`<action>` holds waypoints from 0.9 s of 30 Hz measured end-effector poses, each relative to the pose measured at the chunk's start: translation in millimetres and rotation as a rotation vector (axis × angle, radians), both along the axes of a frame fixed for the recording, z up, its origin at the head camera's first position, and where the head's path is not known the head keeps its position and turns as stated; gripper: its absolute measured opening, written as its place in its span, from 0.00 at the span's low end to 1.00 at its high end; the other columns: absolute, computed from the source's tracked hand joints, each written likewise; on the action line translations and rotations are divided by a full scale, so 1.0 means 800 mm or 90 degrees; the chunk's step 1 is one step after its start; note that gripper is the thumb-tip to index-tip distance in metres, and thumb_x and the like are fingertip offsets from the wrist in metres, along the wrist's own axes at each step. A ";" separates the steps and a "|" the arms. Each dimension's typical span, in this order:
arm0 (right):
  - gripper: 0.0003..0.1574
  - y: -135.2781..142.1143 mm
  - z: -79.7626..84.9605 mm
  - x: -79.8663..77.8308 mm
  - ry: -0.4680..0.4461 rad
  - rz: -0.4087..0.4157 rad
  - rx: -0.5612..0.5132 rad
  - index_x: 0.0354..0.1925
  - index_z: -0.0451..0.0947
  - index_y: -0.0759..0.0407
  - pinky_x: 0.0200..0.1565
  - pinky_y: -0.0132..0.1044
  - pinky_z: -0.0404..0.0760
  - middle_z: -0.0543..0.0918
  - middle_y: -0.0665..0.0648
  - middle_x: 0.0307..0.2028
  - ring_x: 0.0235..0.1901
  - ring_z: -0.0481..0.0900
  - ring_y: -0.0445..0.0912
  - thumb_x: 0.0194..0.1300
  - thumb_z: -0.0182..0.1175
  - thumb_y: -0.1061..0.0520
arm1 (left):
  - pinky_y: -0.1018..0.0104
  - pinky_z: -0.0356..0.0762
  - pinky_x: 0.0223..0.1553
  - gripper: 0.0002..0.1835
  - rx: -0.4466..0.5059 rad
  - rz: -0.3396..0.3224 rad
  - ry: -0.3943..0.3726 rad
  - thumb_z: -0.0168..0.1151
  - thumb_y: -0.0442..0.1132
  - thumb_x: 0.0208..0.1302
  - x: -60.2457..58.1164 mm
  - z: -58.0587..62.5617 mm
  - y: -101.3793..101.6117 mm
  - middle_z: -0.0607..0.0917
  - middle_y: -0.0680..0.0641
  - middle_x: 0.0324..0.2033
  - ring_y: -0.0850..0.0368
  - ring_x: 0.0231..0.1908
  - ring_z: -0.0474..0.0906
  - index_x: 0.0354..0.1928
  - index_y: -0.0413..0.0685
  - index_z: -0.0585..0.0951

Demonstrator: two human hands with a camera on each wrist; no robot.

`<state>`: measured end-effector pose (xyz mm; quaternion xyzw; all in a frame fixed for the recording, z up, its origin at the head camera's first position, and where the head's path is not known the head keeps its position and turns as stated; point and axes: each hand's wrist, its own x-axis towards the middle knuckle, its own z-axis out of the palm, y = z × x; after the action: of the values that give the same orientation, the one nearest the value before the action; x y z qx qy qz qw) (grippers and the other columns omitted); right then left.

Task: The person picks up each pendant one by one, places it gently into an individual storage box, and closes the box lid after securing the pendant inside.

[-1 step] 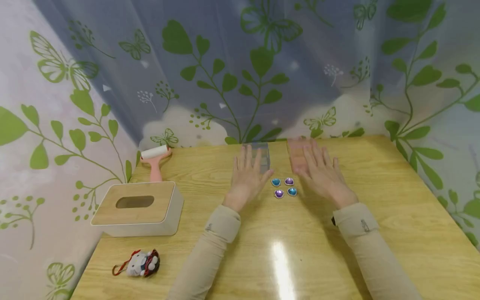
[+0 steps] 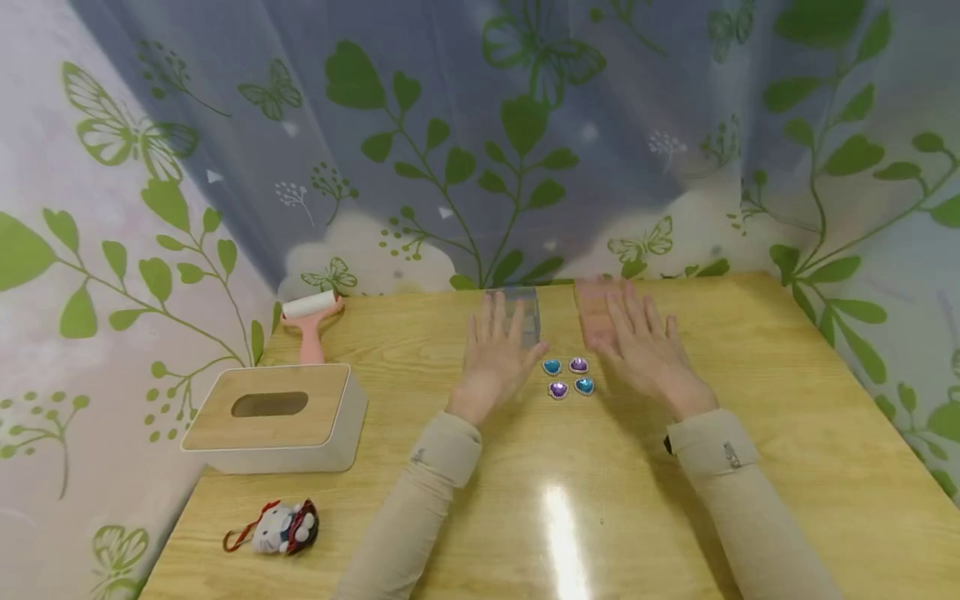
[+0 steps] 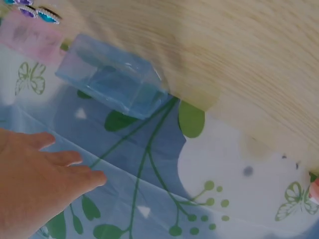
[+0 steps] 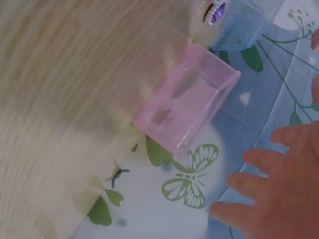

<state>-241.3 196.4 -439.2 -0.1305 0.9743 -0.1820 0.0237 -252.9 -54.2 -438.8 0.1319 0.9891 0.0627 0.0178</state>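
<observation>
My left hand (image 2: 495, 367) is spread palm down, its fingers straight, overlapping a clear blue plastic box (image 2: 530, 321) at the back of the table. To its right, my right hand (image 2: 651, 362) is also flat and spread, partly covering a clear pink plastic box (image 2: 592, 308). Between the hands lie heart-shaped gems with sparkly rims: two blue ones (image 2: 584, 386) and two purple ones (image 2: 558, 389). Both wrist views show straight fingers apart from the boxes. The pink box (image 4: 187, 102) looks open-topped in the right wrist view.
On the left stands a white tissue box (image 2: 281, 460) with a wooden lid. Behind it lies a pink-handled roller (image 2: 311, 321), and in front a plush cat keychain (image 2: 281, 529) with a red strap. A leaf-and-butterfly-patterned curtain (image 2: 450, 192) borders the wooden table (image 2: 525, 508).
</observation>
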 end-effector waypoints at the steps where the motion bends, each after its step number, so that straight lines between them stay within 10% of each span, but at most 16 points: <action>1: 0.52 0.000 0.000 0.000 0.004 0.000 0.002 0.83 0.18 0.47 0.77 0.76 0.27 0.17 0.55 0.82 0.83 0.27 0.70 0.83 0.32 0.29 | 0.41 0.31 0.85 0.45 0.006 -0.002 0.000 0.31 0.70 0.80 0.000 -0.001 -0.001 0.31 0.40 0.85 0.41 0.85 0.26 0.86 0.54 0.40; 4: 0.52 -0.001 -0.001 0.002 0.029 0.007 0.010 0.85 0.25 0.51 0.79 0.77 0.37 0.24 0.61 0.84 0.83 0.38 0.72 0.84 0.38 0.32 | 0.39 0.34 0.85 0.44 0.053 -0.003 0.004 0.34 0.68 0.81 -0.005 -0.001 -0.006 0.34 0.40 0.86 0.40 0.86 0.29 0.86 0.53 0.40; 6: 0.48 -0.003 -0.002 0.000 0.066 0.027 0.017 0.86 0.40 0.55 0.75 0.74 0.60 0.36 0.68 0.85 0.78 0.59 0.73 0.84 0.46 0.38 | 0.37 0.40 0.85 0.43 0.104 0.008 0.012 0.38 0.66 0.82 -0.012 0.004 -0.015 0.40 0.38 0.86 0.38 0.85 0.36 0.86 0.52 0.43; 10: 0.33 -0.009 -0.002 -0.010 0.102 0.088 0.022 0.72 0.72 0.61 0.43 0.55 0.89 0.77 0.71 0.69 0.48 0.87 0.62 0.76 0.64 0.50 | 0.36 0.61 0.80 0.41 0.224 0.060 0.002 0.48 0.61 0.81 -0.033 0.019 -0.040 0.56 0.36 0.82 0.35 0.82 0.53 0.85 0.49 0.50; 18: 0.13 -0.024 -0.012 -0.025 0.030 0.188 0.030 0.41 0.84 0.61 0.35 0.41 0.84 0.88 0.55 0.33 0.29 0.81 0.43 0.65 0.74 0.53 | 0.40 0.65 0.79 0.38 0.392 0.123 -0.123 0.54 0.51 0.81 -0.067 0.009 -0.071 0.62 0.34 0.79 0.35 0.78 0.62 0.83 0.42 0.54; 27: 0.25 -0.045 -0.033 -0.010 -0.022 0.115 0.097 0.25 0.76 0.56 0.24 0.37 0.72 0.75 0.51 0.22 0.23 0.68 0.44 0.64 0.74 0.41 | 0.49 0.80 0.70 0.34 0.492 0.167 -0.220 0.53 0.40 0.81 -0.079 -0.006 -0.075 0.73 0.31 0.72 0.36 0.66 0.78 0.81 0.35 0.57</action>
<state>-249.0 160.4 -465.7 -0.2125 0.9690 -0.1068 0.0669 -315.7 -114.2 -443.7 -0.0099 0.8841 0.4504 0.1240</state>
